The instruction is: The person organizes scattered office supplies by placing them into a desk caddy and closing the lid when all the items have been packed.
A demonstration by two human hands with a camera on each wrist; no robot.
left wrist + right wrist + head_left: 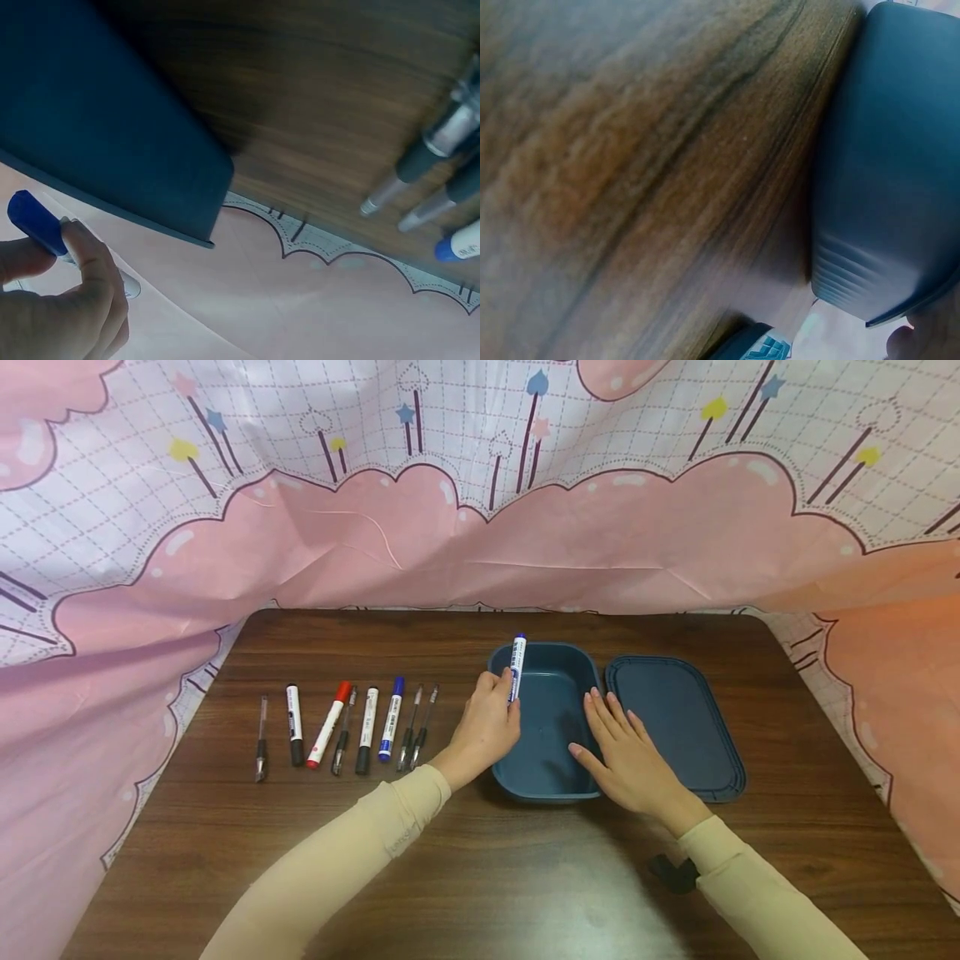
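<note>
A white marker with blue ends (518,656) is pinched between the thumb and fingers of my left hand (483,724), over the left side of a dark blue plastic box (551,727). In the left wrist view the marker's blue cap (36,220) sits at the thumb and fingertip, beyond the box wall. My right hand (633,768) lies at the box's right rim, fingers straight and reaching over the edge. Only a bit of that hand shows in the right wrist view, beside the box's outer wall (889,172). The box has no lid on, and its visible floor is bare.
A matching blue lid (671,722) lies flat to the right of the box. On the left is a row of black markers (294,724), a red marker (328,724), a blue marker (392,718) and several clear pens (262,739). A pink patterned cloth (480,552) hangs behind the wooden table (480,877).
</note>
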